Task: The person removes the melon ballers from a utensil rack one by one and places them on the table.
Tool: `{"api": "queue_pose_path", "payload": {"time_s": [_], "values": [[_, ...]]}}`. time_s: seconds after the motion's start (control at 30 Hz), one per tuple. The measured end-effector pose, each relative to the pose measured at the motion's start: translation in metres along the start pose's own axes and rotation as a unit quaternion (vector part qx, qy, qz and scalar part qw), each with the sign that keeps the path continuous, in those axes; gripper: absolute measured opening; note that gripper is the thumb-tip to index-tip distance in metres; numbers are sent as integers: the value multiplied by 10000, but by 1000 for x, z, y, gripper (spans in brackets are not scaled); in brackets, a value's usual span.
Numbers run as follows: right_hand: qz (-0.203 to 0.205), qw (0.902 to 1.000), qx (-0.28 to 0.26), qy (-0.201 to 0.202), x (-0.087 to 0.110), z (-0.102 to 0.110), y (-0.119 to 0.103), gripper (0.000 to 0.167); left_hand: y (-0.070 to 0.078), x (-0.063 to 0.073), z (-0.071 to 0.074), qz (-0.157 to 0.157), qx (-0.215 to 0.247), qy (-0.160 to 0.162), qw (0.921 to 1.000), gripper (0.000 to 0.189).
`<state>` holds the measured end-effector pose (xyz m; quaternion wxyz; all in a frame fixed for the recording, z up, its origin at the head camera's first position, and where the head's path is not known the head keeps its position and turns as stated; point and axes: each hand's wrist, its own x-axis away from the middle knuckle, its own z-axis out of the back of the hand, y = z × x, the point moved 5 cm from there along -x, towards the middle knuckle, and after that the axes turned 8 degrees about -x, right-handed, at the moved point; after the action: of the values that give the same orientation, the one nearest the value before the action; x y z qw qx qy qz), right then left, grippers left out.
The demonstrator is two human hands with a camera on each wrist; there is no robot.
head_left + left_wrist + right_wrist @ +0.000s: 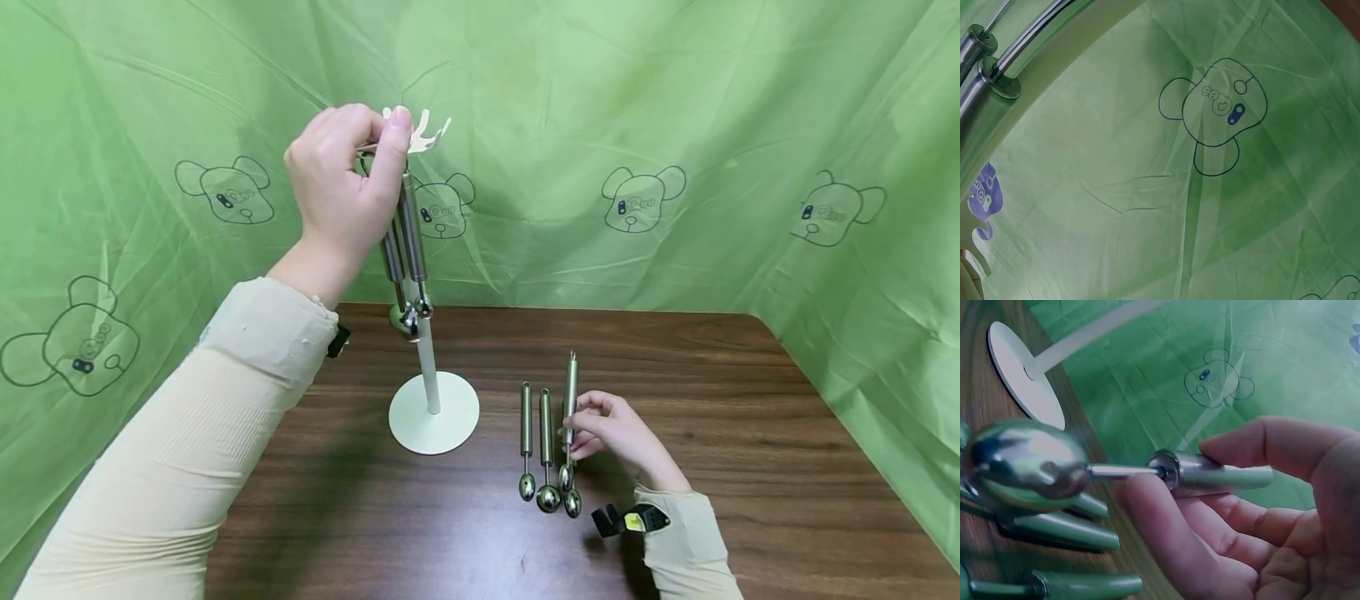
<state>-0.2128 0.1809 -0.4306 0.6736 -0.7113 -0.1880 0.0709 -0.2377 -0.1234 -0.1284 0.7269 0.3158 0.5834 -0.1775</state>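
My left hand (337, 171) grips the top of a white hook stand (429, 143), its thumb and curled fingers on the crown of hooks. Below that hand, a couple of steel melon ballers (412, 229) hang with their heads down. My right hand (617, 429) pinches the handle of another melon baller (572, 387) between thumb and fingers. In the right wrist view its rounded head (1029, 469) points left, with the forefinger under the neck. Beside it on the table lie similar scoops, one slim (527, 421) and one with a rounder head (548, 498); another head (573, 503) overlaps the held one.
The stand's round white base (412, 425) rests on the brown wooden table (712, 400). Green fabric (525, 100) printed with bear faces hangs behind and along both sides. A black wrist camera (626, 521) sits at the right sleeve.
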Motion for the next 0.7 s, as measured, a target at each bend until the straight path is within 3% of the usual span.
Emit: {"api": "queue_pose_path", "payload": {"time_s": [0.33, 0.7], "values": [[-357, 9985, 316, -262, 6, 18, 6, 35, 1, 0, 1, -34, 14, 39, 10000, 42], [-555, 9978, 353, -106, 14, 30, 18, 29, 2, 1, 2, -5, 25, 55, 10000, 42]]}}
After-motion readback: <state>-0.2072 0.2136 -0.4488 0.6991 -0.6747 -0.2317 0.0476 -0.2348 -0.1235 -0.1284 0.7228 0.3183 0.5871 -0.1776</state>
